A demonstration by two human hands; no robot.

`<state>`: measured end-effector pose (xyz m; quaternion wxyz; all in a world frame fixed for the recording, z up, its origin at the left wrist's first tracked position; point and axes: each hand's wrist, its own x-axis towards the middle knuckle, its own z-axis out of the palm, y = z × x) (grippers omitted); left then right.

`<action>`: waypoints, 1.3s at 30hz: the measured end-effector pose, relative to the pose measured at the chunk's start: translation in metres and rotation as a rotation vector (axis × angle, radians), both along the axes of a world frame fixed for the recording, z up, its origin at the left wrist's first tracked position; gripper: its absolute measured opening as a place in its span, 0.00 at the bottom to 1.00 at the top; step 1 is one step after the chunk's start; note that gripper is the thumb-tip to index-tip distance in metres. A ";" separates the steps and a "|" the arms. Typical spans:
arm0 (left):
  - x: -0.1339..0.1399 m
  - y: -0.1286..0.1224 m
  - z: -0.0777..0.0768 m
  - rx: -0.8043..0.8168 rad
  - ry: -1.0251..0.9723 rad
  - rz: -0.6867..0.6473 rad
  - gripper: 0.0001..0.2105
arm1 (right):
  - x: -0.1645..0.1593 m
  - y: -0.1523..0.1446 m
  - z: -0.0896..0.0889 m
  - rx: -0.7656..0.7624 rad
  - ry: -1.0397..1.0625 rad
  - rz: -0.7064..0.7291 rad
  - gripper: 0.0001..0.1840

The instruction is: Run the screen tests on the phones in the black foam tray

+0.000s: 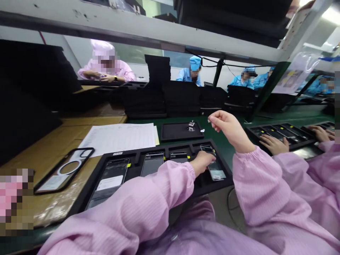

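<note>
My left hand is on the rightmost phone, its fingers closed at the phone's left edge and one finger across the screen. That phone lies face up in a black tray, slightly askew. In the air above and to the right, my right hand pinches a small pale piece, too small to name. More face-up phones with yellow tabs lie in the tray: one at the left, one in the middle, and one partly behind my left sleeve.
Behind the phones is a small black tray with small metal parts. Printed sheets and a clear phone case lie at left. Black tray stacks line the back under a shelf. At right, a co-worker's hand rests by another tray.
</note>
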<state>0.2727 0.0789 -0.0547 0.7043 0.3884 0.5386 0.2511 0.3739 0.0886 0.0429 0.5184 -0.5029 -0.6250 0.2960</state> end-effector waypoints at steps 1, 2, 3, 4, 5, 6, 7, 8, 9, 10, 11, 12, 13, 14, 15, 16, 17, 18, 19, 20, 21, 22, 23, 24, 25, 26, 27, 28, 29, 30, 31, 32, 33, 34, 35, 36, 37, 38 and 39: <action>0.001 -0.003 0.002 0.019 -0.001 -0.005 0.13 | 0.001 -0.019 0.000 0.040 0.081 0.051 0.10; 0.000 -0.005 0.005 0.039 -0.006 -0.004 0.12 | 0.001 -0.037 -0.004 0.056 0.168 0.106 0.12; -0.004 -0.006 0.010 0.063 -0.018 0.004 0.09 | 0.001 -0.055 -0.009 0.048 0.259 0.151 0.12; -0.010 -0.007 0.016 0.092 -0.044 0.018 0.07 | 0.000 -0.071 -0.016 0.023 0.348 0.178 0.12; -0.019 -0.008 0.025 0.121 -0.079 0.035 0.05 | -0.001 -0.085 -0.025 -0.010 0.429 0.184 0.12; -0.030 -0.008 0.034 0.147 -0.118 0.056 0.05 | -0.002 -0.098 -0.034 -0.037 0.507 0.175 0.11; -0.041 -0.008 0.044 0.168 -0.158 0.078 0.06 | -0.005 -0.108 -0.043 -0.052 0.579 0.159 0.11; -0.054 -0.009 0.054 0.188 -0.191 0.106 0.06 | -0.009 -0.116 -0.052 -0.060 0.641 0.140 0.10; -0.066 -0.010 0.064 0.203 -0.216 0.135 0.06 | -0.014 -0.122 -0.060 -0.061 0.694 0.118 0.10; -0.077 -0.012 0.073 0.219 -0.243 0.161 0.06 | -0.020 -0.125 -0.067 -0.063 0.736 0.099 0.10; -0.088 -0.014 0.080 0.231 -0.279 0.193 0.06 | -0.027 -0.127 -0.073 -0.072 0.766 0.084 0.11; -0.097 -0.016 0.086 0.243 -0.318 0.230 0.06 | -0.033 -0.128 -0.078 -0.094 0.786 0.079 0.13; -0.104 -0.019 0.091 0.250 -0.355 0.267 0.07 | -0.040 -0.128 -0.081 -0.128 0.800 0.083 0.15; -0.110 -0.023 0.094 0.252 -0.387 0.303 0.07 | -0.046 -0.127 -0.083 -0.169 0.810 0.098 0.17; -0.114 -0.026 0.095 0.250 -0.410 0.333 0.07 | -0.051 -0.126 -0.084 -0.212 0.819 0.119 0.17; -0.117 -0.029 0.096 0.241 -0.420 0.359 0.07 | -0.055 -0.125 -0.084 -0.252 0.832 0.145 0.17; -0.119 -0.033 0.096 0.227 -0.426 0.381 0.07 | -0.059 -0.124 -0.083 -0.282 0.849 0.172 0.17; -0.121 -0.035 0.095 0.212 -0.431 0.400 0.07 | -0.062 -0.124 -0.083 -0.300 0.867 0.199 0.17; -0.122 -0.038 0.094 0.197 -0.435 0.415 0.08 | -0.065 -0.124 -0.082 -0.307 0.885 0.225 0.17; -0.122 -0.040 0.092 0.185 -0.439 0.428 0.08 | -0.068 -0.124 -0.081 -0.304 0.900 0.249 0.17; -0.123 -0.041 0.091 0.173 -0.441 0.436 0.08 | -0.070 -0.124 -0.080 -0.293 0.912 0.273 0.16; -0.124 -0.042 0.089 0.167 -0.444 0.439 0.08 | -0.073 -0.125 -0.079 -0.278 0.919 0.295 0.16; -0.124 -0.043 0.088 0.168 -0.447 0.440 0.07 | -0.076 -0.125 -0.079 -0.260 0.924 0.314 0.16; -0.125 -0.044 0.086 0.173 -0.449 0.442 0.06 | -0.078 -0.126 -0.078 -0.243 0.927 0.332 0.15; -0.125 -0.044 0.085 0.184 -0.451 0.445 0.06 | -0.081 -0.126 -0.077 -0.232 0.929 0.348 0.15; -0.126 -0.044 0.084 0.201 -0.457 0.447 0.05 | -0.083 -0.126 -0.076 -0.227 0.929 0.363 0.15; -0.126 -0.045 0.083 0.223 -0.466 0.453 0.04 | -0.085 -0.126 -0.076 -0.227 0.930 0.375 0.15; -0.127 -0.045 0.082 0.245 -0.478 0.458 0.05 | -0.086 -0.125 -0.076 -0.231 0.932 0.383 0.16; -0.127 -0.046 0.081 0.268 -0.491 0.461 0.06 | -0.088 -0.125 -0.075 -0.236 0.933 0.389 0.16; -0.128 -0.046 0.080 0.292 -0.506 0.460 0.07 | -0.088 -0.124 -0.075 -0.240 0.934 0.393 0.17; -0.128 -0.047 0.079 0.316 -0.519 0.455 0.09 | -0.089 -0.124 -0.075 -0.244 0.933 0.393 0.17; -0.128 -0.048 0.079 0.340 -0.530 0.454 0.10 | -0.089 -0.123 -0.076 -0.247 0.932 0.390 0.17; -0.128 -0.049 0.078 0.365 -0.536 0.456 0.10 | -0.090 -0.123 -0.077 -0.250 0.929 0.384 0.17; -0.128 -0.050 0.077 0.391 -0.540 0.459 0.11 | -0.090 -0.122 -0.077 -0.254 0.926 0.374 0.18; -0.128 -0.051 0.076 0.420 -0.542 0.465 0.11 | -0.090 -0.122 -0.078 -0.257 0.922 0.361 0.18; -0.128 -0.051 0.075 0.445 -0.543 0.469 0.11 | -0.089 -0.122 -0.079 -0.261 0.917 0.349 0.18; -0.128 -0.052 0.075 0.467 -0.542 0.467 0.11 | -0.089 -0.122 -0.080 -0.261 0.909 0.339 0.18; -0.128 -0.052 0.074 0.482 -0.540 0.458 0.12 | -0.088 -0.122 -0.080 -0.260 0.898 0.333 0.18; -0.128 -0.052 0.074 0.487 -0.534 0.446 0.12 | -0.087 -0.122 -0.081 -0.259 0.884 0.330 0.19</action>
